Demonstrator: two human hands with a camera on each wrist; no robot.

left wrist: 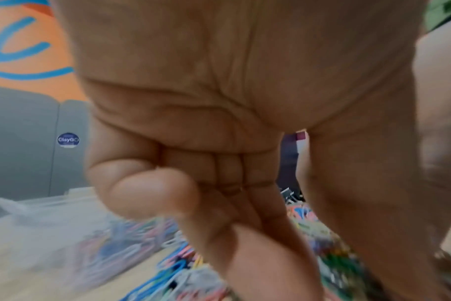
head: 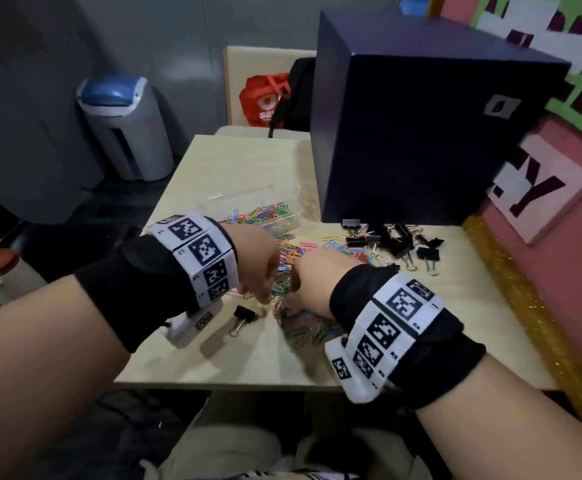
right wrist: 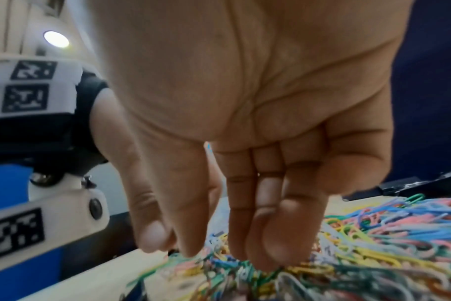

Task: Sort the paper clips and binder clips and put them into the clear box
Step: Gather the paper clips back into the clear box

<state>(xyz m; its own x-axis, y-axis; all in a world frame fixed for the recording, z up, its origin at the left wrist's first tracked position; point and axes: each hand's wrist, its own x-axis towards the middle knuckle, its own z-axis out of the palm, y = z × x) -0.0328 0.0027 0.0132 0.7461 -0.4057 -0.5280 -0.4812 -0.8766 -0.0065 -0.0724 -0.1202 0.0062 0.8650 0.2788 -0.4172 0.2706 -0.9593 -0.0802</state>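
A pile of coloured paper clips (head: 285, 271) lies in the middle of the pale table (head: 248, 358). Both hands hang over it, close together. My left hand (head: 260, 270) points its fingers (left wrist: 245, 234) down at the clips, little finger curled; the blur hides any grip. My right hand (head: 312, 282) dips nearly straight fingertips (right wrist: 268, 256) into the paper clips (right wrist: 373, 234), thumb a little apart. The clear box (head: 213, 202) behind the left hand holds several paper clips. Black binder clips (head: 396, 240) lie in a group at the right, and one binder clip (head: 243, 315) lies under the left wrist.
A large dark blue box (head: 421, 133) stands on the table's back right, just behind the binder clips. A gold glitter strip (head: 524, 306) and a pink wall border the right edge. A grey bin (head: 126, 129) and a red bag (head: 265, 98) are beyond the table.
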